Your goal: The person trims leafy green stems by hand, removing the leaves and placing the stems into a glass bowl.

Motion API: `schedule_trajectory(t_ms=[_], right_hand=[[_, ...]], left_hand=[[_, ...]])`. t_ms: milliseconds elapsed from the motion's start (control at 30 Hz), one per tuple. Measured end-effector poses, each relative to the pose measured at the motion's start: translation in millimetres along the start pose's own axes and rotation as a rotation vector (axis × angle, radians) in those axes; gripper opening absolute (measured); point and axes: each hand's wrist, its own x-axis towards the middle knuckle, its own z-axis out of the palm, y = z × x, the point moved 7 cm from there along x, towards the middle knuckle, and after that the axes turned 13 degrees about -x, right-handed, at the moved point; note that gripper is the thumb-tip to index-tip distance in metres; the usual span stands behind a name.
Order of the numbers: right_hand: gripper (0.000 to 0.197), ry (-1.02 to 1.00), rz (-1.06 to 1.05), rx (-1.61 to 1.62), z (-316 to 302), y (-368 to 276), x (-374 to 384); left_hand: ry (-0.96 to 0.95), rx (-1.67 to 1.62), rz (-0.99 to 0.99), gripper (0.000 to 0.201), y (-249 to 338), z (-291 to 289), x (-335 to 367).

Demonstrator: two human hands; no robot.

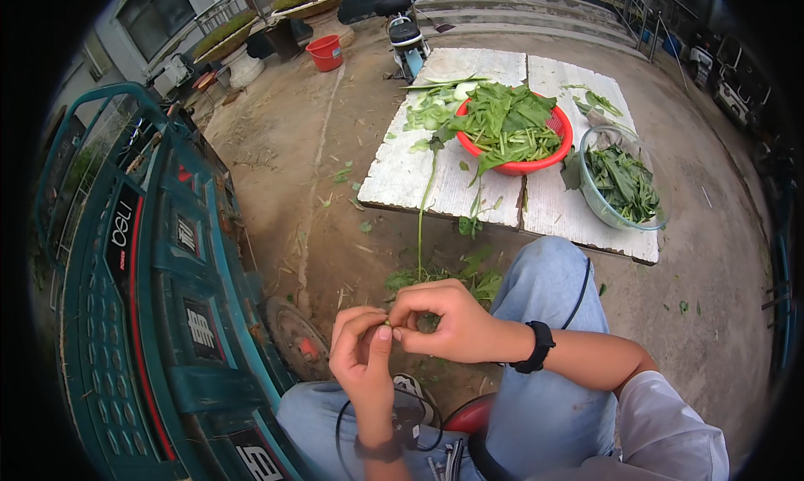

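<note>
Both my hands are together in front of my knees, fingertips pinched and touching. My left hand (360, 351) and my right hand (444, 320) close on a small yellow-green piece (388, 322), mostly hidden by the fingers; it looks like a bit of stem. Beyond them, a red plastic colander (563, 150) heaped with leafy greens (511, 121) stands on a white board table (394, 175). At its right is a clear bowl (599, 198) of darker leaves (621, 182). One long green stem (427, 200) hangs over the table's near edge.
Pale cut vegetable pieces (431, 113) lie at the table's back left. Dropped leaves (481, 284) are scattered on the ground below. A green vehicle (159, 272) stands close on my left. A red bucket (325, 54) and a scooter (408, 41) are farther back.
</note>
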Motion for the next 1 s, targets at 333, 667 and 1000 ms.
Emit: schedule_trajectory(t_ms=[333,667,1000], right_hand=[[0.014,-0.069,0.164,0.168,5.2,6.8,-2.2],[0.011,0.118,-0.095,-0.402,-25.5,6.4,11.5],[0.017,-0.081,-0.078,-0.214,-17.6,-2.9,6.6]], left_hand=[[-0.050,-0.139,-0.019,0.015,-9.9,-8.7,0.0],[0.102,-0.066,-0.014,0.005,-3.2,-15.8,-0.5],[-0.074,0.388,0.138,0.013,9.6,-0.7,-0.5]])
